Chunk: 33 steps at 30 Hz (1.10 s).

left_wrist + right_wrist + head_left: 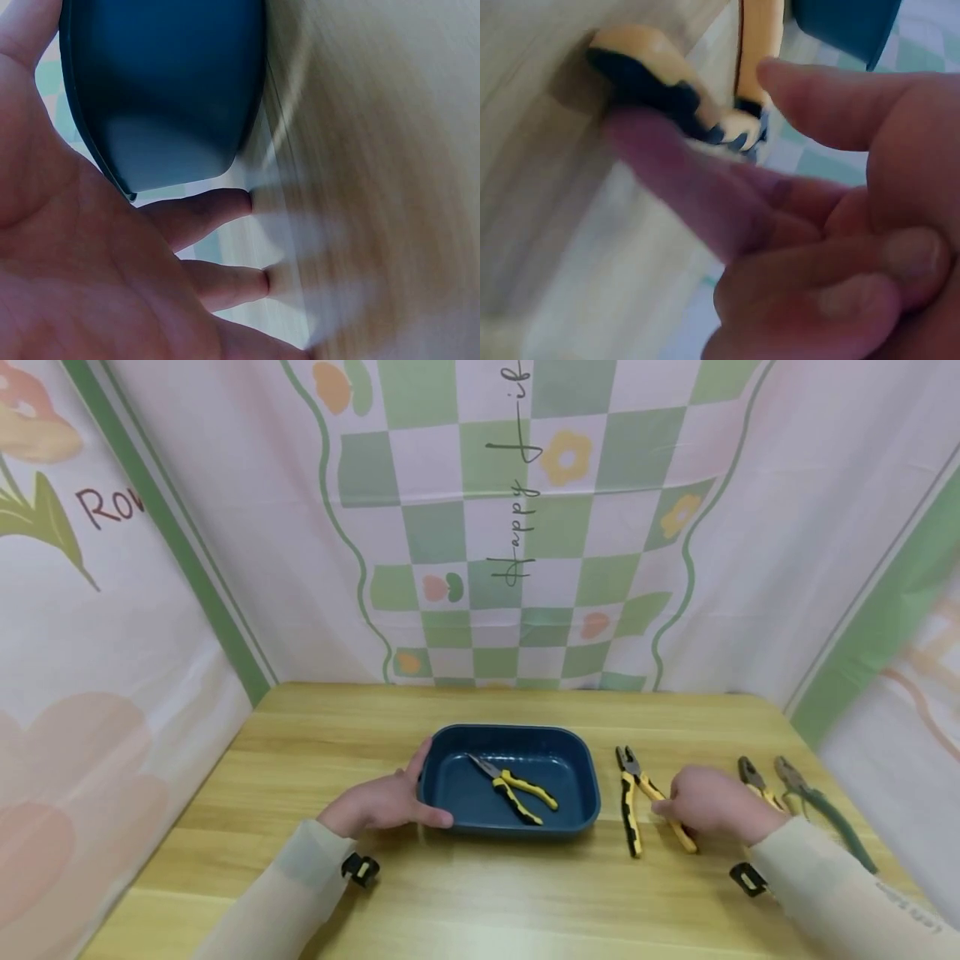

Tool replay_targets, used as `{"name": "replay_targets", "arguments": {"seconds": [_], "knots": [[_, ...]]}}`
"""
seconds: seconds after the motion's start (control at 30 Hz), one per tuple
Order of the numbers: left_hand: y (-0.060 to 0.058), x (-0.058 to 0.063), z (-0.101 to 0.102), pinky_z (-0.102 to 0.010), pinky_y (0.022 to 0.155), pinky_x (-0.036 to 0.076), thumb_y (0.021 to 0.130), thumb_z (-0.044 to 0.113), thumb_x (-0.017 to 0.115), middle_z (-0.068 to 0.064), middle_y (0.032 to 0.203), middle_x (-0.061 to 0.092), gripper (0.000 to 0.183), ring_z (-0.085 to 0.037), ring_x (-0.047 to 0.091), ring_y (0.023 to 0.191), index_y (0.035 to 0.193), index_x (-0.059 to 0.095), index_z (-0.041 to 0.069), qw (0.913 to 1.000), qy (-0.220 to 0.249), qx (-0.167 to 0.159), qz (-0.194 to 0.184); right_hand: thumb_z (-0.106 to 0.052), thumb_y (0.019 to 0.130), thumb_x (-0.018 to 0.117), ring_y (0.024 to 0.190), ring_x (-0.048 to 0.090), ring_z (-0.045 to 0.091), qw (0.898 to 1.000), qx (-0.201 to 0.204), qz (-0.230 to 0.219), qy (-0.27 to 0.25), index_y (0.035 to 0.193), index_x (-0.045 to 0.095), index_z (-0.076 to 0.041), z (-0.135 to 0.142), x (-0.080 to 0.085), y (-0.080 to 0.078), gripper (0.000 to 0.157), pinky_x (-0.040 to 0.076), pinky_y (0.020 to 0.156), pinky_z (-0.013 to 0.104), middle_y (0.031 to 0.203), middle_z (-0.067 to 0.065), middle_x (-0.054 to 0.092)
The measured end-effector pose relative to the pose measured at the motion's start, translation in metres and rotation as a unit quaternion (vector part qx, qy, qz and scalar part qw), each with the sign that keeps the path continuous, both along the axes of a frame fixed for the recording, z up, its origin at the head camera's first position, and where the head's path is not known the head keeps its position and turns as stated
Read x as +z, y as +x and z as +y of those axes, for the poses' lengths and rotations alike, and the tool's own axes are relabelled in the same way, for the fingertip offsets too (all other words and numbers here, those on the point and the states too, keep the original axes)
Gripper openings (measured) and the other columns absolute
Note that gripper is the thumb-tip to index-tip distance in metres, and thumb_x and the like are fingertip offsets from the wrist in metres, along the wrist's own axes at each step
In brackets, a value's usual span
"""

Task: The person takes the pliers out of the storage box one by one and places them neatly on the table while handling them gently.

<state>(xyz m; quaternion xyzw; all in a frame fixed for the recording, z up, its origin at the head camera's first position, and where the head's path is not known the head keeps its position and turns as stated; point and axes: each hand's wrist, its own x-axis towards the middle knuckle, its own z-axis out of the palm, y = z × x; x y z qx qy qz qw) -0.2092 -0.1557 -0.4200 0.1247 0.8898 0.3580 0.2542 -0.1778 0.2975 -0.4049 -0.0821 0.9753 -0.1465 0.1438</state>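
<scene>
A dark blue rectangular bin (517, 830) stands on the table, with yellow-and-black needle-nose pliers (529, 787) lying inside it. My left hand (386, 802) rests spread against the bin's left end, its thumb at the front rim; the left wrist view shows straight fingers (196, 214) reaching toward the tabletop. Right of the bin lie pliers (628, 810) with yellow-and-black handles. My right hand (712, 802) is over their right handle (649, 67). In the right wrist view the index finger extends to that handle, the thumb stands apart, and the other fingers are bent.
Two more tools lie at the table's right side: pliers with yellow handles (750, 772), partly hidden by my right hand, and green-handled pliers (840, 818). Patterned cloth (517, 527) hangs behind the wooden table (480, 902) and at both sides.
</scene>
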Motion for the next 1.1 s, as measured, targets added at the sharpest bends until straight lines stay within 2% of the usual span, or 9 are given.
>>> {"name": "replay_targets", "arguments": {"seconds": [0.1, 0.23, 0.33, 0.43, 0.53, 0.63, 0.83, 0.93, 1.1], "knots": [[0.000, 0.001, 0.000, -0.060, 0.110, 0.022, 0.076, 0.054, 0.083, -0.030, 0.159, 0.016, 0.129, -0.045, 0.017, 0.144, 0.160, -0.011, 0.029, 1.0000, -0.003, 0.000, 0.000, -0.052, 0.093, 0.064, 0.066, 0.061, 0.026, 0.998, 0.002, 0.017, 0.052, 0.090, 0.068, 0.000, -0.013, 0.004, 0.003, 0.052, 0.049, 0.060, 0.048, 0.078, 0.013, 0.065], [-0.001, 0.002, 0.001, -0.059, 0.111, 0.023, 0.075, 0.054, 0.083, -0.030, 0.158, 0.016, 0.130, -0.045, 0.018, 0.144, 0.160, -0.012, 0.029, 1.0000, 0.002, 0.000, 0.000, -0.070, 0.085, 0.061, 0.085, 0.066, 0.041, 0.995, -0.009, 0.033, 0.097, 0.123, 0.060, 0.012, -0.032, 0.006, 0.007, 0.090, 0.051, 0.067, 0.056, 0.105, 0.028, 0.066], [-0.002, 0.004, 0.001, -0.058, 0.111, 0.023, 0.076, 0.053, 0.084, -0.030, 0.159, 0.016, 0.130, -0.044, 0.018, 0.144, 0.160, -0.012, 0.028, 1.0000, 0.005, -0.002, 0.000, -0.069, 0.084, 0.064, 0.073, 0.064, 0.034, 0.993, -0.013, 0.027, 0.115, 0.108, 0.066, 0.006, -0.043, 0.005, 0.010, 0.079, 0.050, 0.059, 0.052, 0.092, 0.023, 0.067], [-0.002, 0.004, 0.002, -0.058, 0.111, 0.023, 0.076, 0.053, 0.084, -0.030, 0.159, 0.016, 0.130, -0.044, 0.018, 0.145, 0.160, -0.012, 0.028, 1.0000, 0.005, -0.002, -0.002, -0.053, 0.088, 0.069, 0.059, 0.055, 0.022, 0.993, -0.009, 0.017, 0.118, 0.081, 0.063, -0.005, -0.052, 0.007, 0.014, 0.049, 0.045, 0.051, 0.044, 0.073, 0.009, 0.060], [-0.002, 0.003, 0.002, -0.058, 0.111, 0.023, 0.076, 0.054, 0.083, -0.030, 0.158, 0.017, 0.129, -0.044, 0.019, 0.144, 0.160, -0.012, 0.029, 1.0000, 0.002, -0.002, -0.002, -0.036, 0.090, 0.070, 0.055, 0.052, 0.019, 0.993, -0.006, 0.009, 0.117, 0.068, 0.058, -0.012, -0.059, 0.010, 0.018, 0.035, 0.043, 0.049, 0.040, 0.065, 0.004, 0.054], [-0.001, 0.003, 0.001, -0.058, 0.111, 0.023, 0.076, 0.054, 0.083, -0.030, 0.158, 0.018, 0.129, -0.044, 0.020, 0.144, 0.159, -0.012, 0.029, 1.0000, -0.004, -0.002, 0.000, -0.035, 0.090, 0.071, 0.053, 0.052, 0.019, 0.994, -0.008, 0.012, 0.110, 0.069, 0.058, -0.011, -0.063, 0.011, 0.018, 0.034, 0.043, 0.047, 0.039, 0.063, 0.003, 0.053], [0.002, 0.005, 0.000, -0.059, 0.111, 0.023, 0.075, 0.053, 0.084, -0.030, 0.158, 0.018, 0.129, -0.044, 0.020, 0.144, 0.160, -0.011, 0.029, 1.0000, 0.001, 0.007, -0.005, -0.016, 0.087, 0.068, 0.053, 0.050, 0.019, 0.991, 0.022, 0.094, 0.089, 0.090, 0.064, -0.001, -0.065, 0.010, 0.016, 0.016, 0.042, 0.042, 0.039, 0.062, 0.003, 0.051], [0.003, 0.005, 0.000, -0.059, 0.111, 0.023, 0.074, 0.054, 0.084, -0.029, 0.159, 0.017, 0.130, -0.045, 0.020, 0.144, 0.160, -0.010, 0.029, 0.9999, 0.005, 0.009, -0.007, -0.013, 0.085, 0.067, 0.056, 0.050, 0.020, 0.991, 0.023, 0.094, 0.094, 0.079, 0.064, -0.006, -0.064, 0.008, 0.014, 0.009, 0.041, 0.043, 0.038, 0.064, 0.004, 0.053], [0.002, 0.003, 0.000, -0.058, 0.111, 0.023, 0.073, 0.054, 0.085, -0.029, 0.159, 0.016, 0.131, -0.044, 0.020, 0.144, 0.160, -0.010, 0.029, 0.9999, 0.013, 0.009, -0.007, -0.019, 0.086, 0.073, 0.058, 0.052, 0.019, 0.991, 0.025, 0.078, 0.108, 0.072, 0.061, -0.011, -0.059, 0.008, 0.012, 0.020, 0.043, 0.047, 0.039, 0.069, 0.006, 0.059]]}}
